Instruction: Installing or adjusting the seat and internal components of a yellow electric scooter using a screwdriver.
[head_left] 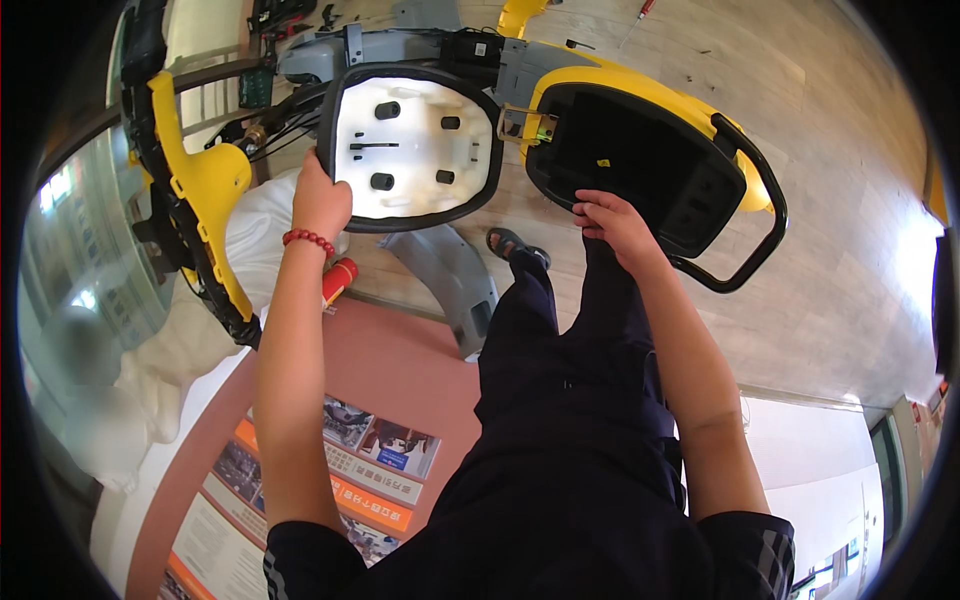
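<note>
My left hand [323,200] grips the left rim of a raised scooter seat [410,150], its white underside facing up with four black rubber pads and a black surround. A metal hinge [528,125] joins the seat to a yellow-and-black body section on the right, with an open dark storage compartment [625,170] and a black tubular rail [750,263]. My right hand [615,225] is at the compartment's lower edge, fingers loosely bent and apart; whether they touch it I cannot tell.
Yellow-and-black front panels [200,175] stand at left, near cables and a blurred person in pale clothing [140,400]. A grey panel [440,280] and red cylinder [338,278] lie below the seat. A red-handled tool [640,10] lies on the floor [820,300].
</note>
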